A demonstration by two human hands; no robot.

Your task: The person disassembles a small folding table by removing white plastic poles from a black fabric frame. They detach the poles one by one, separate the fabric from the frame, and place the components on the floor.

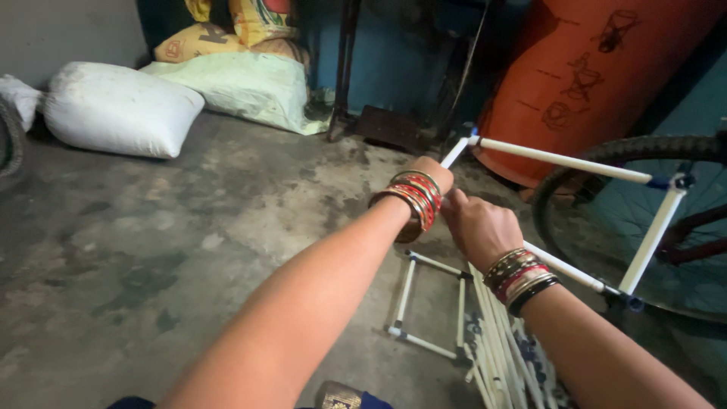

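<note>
Dim room, stained concrete floor point(151, 250)

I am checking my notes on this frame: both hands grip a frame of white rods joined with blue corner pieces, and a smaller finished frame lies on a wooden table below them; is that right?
Not quite. The head view shows the smaller frame lying on the bare concrete floor, not on a wooden table. The rest stands: the left hand and right hand grip the frame of white rods joined with blue corner pieces.

— What's hidden?
— The left hand point(432, 173): its fingers sit behind the wrist and bangles point(413, 198).
— And at three o'clock?
— The bicycle wheel point(606, 197) runs off the edge; the pipe bundle point(503, 356) is cut at five o'clock.
</note>
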